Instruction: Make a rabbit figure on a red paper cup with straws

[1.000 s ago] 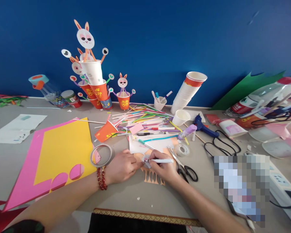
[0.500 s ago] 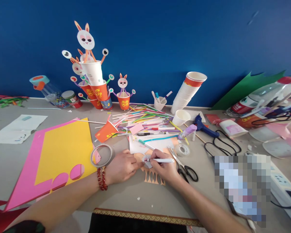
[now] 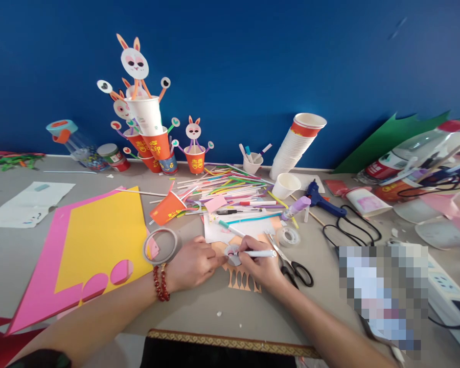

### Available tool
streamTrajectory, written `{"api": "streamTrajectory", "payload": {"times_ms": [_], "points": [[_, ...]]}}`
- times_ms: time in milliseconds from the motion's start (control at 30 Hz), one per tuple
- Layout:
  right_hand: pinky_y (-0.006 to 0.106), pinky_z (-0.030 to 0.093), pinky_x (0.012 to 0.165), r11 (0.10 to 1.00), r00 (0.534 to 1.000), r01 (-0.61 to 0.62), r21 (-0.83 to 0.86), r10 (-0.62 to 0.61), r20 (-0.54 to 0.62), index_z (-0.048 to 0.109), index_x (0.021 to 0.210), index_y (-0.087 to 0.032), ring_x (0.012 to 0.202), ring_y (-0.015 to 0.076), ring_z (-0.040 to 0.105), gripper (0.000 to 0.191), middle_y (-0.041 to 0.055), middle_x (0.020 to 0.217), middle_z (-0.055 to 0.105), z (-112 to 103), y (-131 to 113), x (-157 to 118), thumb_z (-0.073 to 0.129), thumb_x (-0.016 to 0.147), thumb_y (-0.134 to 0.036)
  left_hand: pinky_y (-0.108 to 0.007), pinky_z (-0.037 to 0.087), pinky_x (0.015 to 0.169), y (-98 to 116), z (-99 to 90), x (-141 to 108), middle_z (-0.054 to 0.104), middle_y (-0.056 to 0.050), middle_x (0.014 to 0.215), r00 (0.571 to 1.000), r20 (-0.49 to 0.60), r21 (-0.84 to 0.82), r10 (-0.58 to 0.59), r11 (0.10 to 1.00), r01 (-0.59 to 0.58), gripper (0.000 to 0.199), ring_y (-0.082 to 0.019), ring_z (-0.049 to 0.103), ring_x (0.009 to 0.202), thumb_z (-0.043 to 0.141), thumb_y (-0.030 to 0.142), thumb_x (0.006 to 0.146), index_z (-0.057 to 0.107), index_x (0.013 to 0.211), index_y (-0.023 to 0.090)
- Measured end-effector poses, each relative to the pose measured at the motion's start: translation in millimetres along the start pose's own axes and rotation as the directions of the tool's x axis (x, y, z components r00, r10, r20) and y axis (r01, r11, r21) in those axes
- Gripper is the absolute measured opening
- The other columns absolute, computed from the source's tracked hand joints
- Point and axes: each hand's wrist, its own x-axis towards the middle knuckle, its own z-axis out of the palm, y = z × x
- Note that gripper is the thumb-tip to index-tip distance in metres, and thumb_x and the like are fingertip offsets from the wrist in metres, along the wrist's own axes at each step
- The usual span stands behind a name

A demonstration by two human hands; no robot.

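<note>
My right hand (image 3: 261, 268) is closed around a white marker (image 3: 261, 253), its tip down on a small white paper circle (image 3: 234, 259) with a reddish mark. From the other side, my left hand (image 3: 193, 261), with a red bead bracelet at the wrist, pins the circle by its fingertips; its fingers are bent. Beneath lies peach paper (image 3: 217, 247), with a scalloped cut-out edge (image 3: 245, 280) towards me. Black-handled scissors (image 3: 302, 273) rest right of my right hand, and a clear tape roll (image 3: 297, 237) lies just behind them. Beside my left wrist lies a wider tape roll (image 3: 147, 246).
Yellow card (image 3: 107, 230) over pink card (image 3: 57, 245) covers the left. Behind my hands lie many coloured sticks (image 3: 222, 186) and a tipped orange cup (image 3: 167, 208). Rabbit-face cups (image 3: 196, 161), stacked cups (image 3: 294, 145) and a blue glue gun (image 3: 325, 203) with its cord stand farther off.
The marker has tilted very slightly in my right hand while its tip stays on the paper circle. My left hand has kept its place.
</note>
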Motion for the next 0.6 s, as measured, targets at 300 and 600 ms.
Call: {"api": "streamTrajectory", "payload": {"times_ms": [300, 600], "points": [[0.023, 0.029, 0.049, 0.995, 0.998, 0.028, 0.092, -0.023, -0.053, 0.049, 0.068, -0.021, 0.051, 0.0115, 0.038, 0.013, -0.005, 0.058, 0.046, 0.4, 2.5, 0.8, 0.052, 0.078, -0.014, -0.036, 0.033, 0.074, -0.4, 2.0, -0.4, 0.069, -0.002, 0.084, 1.0, -0.015, 0.002, 0.001, 1.0, -0.001, 0.032, -0.02, 0.06, 0.08, 0.047, 0.02, 0.097, 0.057, 0.128, 0.023], [0.023, 0.034, 0.053, 0.999, 0.999, 0.049, 0.014, -0.049, 0.022, 0.051, 0.068, -0.021, 0.055, 0.0126, 0.044, 0.011, -0.0037, 0.06, 0.052, 0.6, -0.3, 0.4, 0.053, 0.078, -0.016, -0.036, 0.032, 0.073, -1.0, 1.6, 0.3, 0.069, -0.002, 0.085, 1.0, -0.004, 0.0, 0.005, 1.0, -0.005, 0.032, -0.02, 0.059, 0.078, 0.048, 0.021, 0.097, 0.057, 0.128, 0.023]]}}
